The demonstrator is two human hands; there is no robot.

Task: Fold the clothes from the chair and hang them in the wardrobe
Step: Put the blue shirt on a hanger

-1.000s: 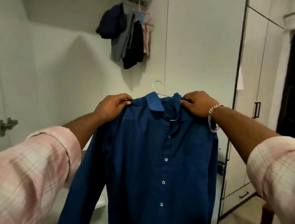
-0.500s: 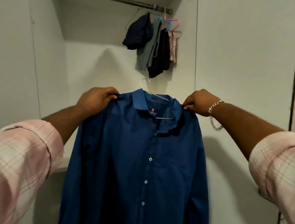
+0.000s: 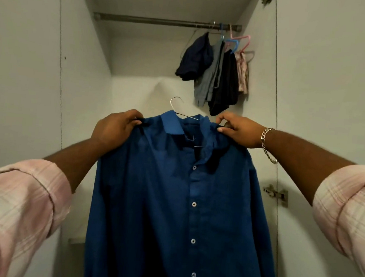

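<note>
**Blue shirt held up before the open wardrobe**

Blue cloth fills the middle of the view: a buttoned shirt [image 3: 185, 204] on a wire hanger [image 3: 176, 107], raised in front of the wardrobe [image 3: 312, 83]. The left hand [image 3: 114, 126] grips the shirt's left shoulder, fingers curled over the cloth. The right hand [image 3: 237, 129] pinches the right shoulder between thumb and fingertips; a chain bracelet [image 3: 268, 145] hangs at that wrist. Both forearms come out of rolled pink checked sleeves [image 3: 15, 201]. The hanger's hook stands above the collar, tilted to the left, well below the rail [image 3: 153, 20] and not touching it. On the right end of the rail hang several clothes [image 3: 215, 75], dark, grey and pink, on blue and pink hangers, bunched close together. The shirt's front hangs straight down and its hem runs out of view. A metal hinge [image 3: 276, 195] sits on the right wall of the wardrobe.
</note>
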